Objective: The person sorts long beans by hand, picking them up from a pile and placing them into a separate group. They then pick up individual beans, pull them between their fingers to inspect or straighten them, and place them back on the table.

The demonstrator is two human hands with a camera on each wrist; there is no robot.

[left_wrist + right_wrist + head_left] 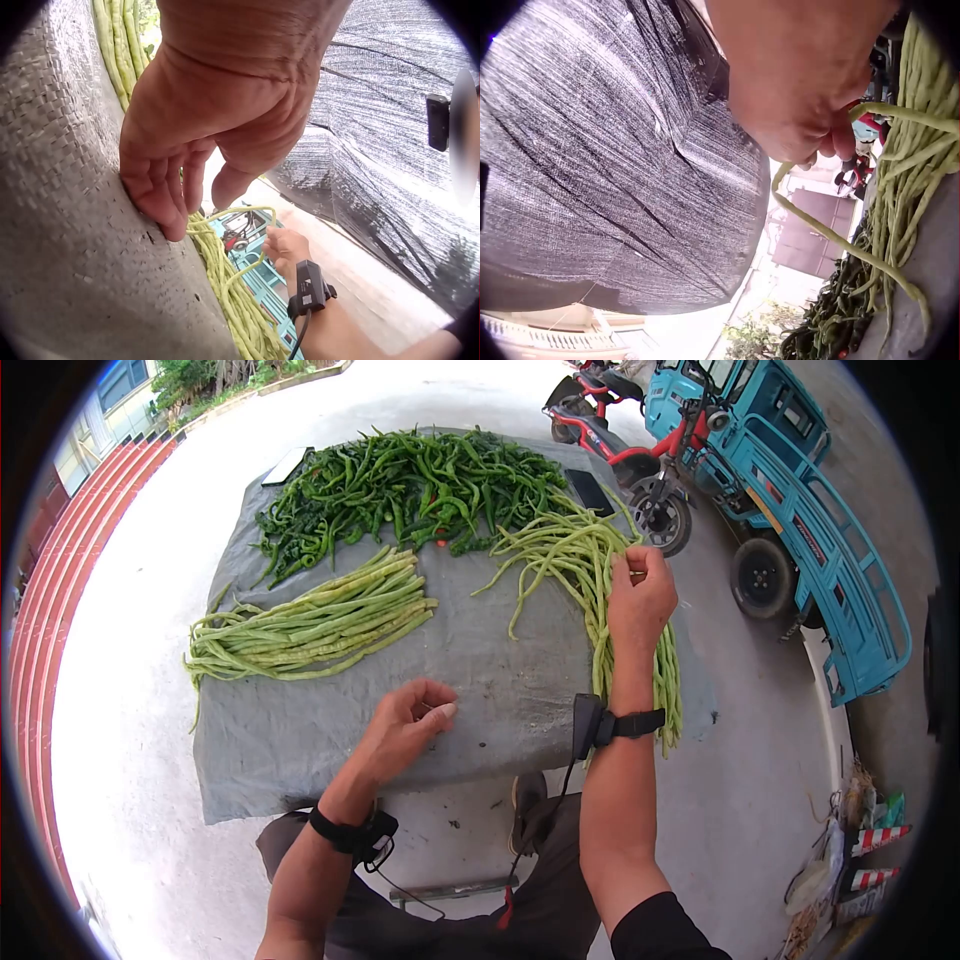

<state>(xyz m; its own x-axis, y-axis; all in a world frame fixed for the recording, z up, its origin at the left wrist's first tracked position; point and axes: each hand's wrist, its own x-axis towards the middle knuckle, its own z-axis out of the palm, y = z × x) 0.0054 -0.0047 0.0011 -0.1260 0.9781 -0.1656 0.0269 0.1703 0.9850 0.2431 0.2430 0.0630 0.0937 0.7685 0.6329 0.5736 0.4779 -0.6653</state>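
Fingers of the right hand (638, 595) are pinching one strand from the loose long beans (585, 560) at the tarp's (480, 690) right edge; drawing it out slowly is avoiding tangles (left hand (408, 725) is resting loosely curled, empty)

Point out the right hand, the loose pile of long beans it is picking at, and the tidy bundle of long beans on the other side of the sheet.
right hand (640, 598), head view, back of the hand.
loose pile of long beans (560, 555), head view, tangled upper part.
tidy bundle of long beans (320, 622), head view, middle of the aligned pods.
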